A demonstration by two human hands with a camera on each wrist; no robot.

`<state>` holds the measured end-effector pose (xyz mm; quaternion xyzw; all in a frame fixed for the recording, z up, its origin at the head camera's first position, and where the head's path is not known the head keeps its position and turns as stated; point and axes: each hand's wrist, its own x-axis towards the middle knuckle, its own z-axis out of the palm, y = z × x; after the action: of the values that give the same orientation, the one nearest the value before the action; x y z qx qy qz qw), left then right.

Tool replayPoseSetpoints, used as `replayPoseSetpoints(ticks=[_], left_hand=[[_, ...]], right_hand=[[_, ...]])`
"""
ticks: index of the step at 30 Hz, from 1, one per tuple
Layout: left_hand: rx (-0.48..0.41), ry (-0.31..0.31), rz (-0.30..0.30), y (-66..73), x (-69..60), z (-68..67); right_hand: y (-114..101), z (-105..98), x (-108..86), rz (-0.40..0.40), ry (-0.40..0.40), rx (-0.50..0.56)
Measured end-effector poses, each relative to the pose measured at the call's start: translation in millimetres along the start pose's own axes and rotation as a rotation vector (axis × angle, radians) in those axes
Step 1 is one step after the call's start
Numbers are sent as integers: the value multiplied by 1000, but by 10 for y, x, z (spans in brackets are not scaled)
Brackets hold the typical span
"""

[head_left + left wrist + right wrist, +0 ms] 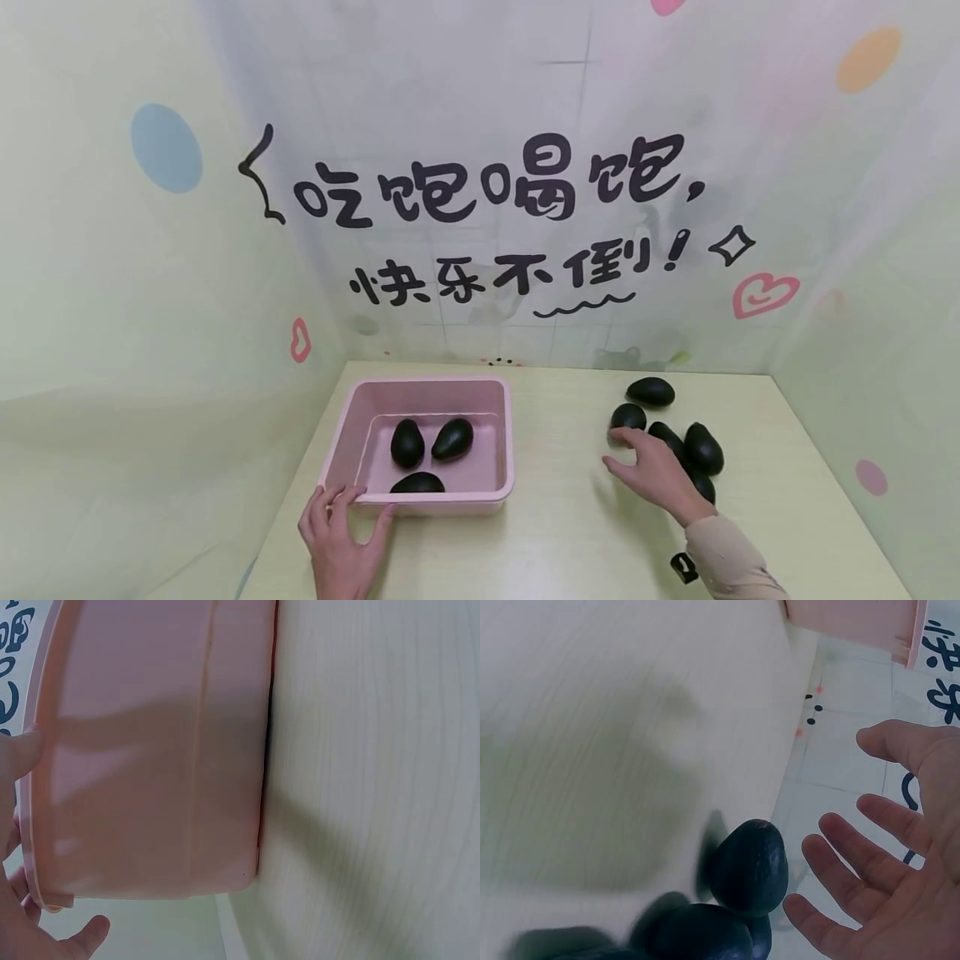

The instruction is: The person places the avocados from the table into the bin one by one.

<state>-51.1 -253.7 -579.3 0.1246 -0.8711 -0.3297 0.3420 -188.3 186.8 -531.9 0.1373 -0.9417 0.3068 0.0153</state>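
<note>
My left hand (341, 537) holds the near left corner of a pink bin (508, 442); its thumb lies against the outside of the rim and other fingers reach over it. Inside the bin are three dark avocados: one at left (407, 443), one at right (453, 439) and one partly hidden by the near wall (418, 483). My right hand (656, 471) hovers with fingers spread and nothing in them, nearest to an avocado (628, 417) on the table. In the right wrist view, an avocado (748, 866) appears beside the fingertips.
On the table's right side lie more avocados, one at the back (651, 392) and others bunched together (703, 448), partly behind the right hand. A printed wall sheet (480, 325) rises behind the pale wooden table (555, 533). A small black object (684, 567) shows by the right sleeve.
</note>
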Motion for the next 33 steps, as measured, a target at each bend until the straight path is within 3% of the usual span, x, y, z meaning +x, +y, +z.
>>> replayPoseSetpoints(ticks=[33], left_hand=[[-7, 25, 29, -29, -15, 21]], right_hand=[[372, -132, -159, 74, 47, -11]])
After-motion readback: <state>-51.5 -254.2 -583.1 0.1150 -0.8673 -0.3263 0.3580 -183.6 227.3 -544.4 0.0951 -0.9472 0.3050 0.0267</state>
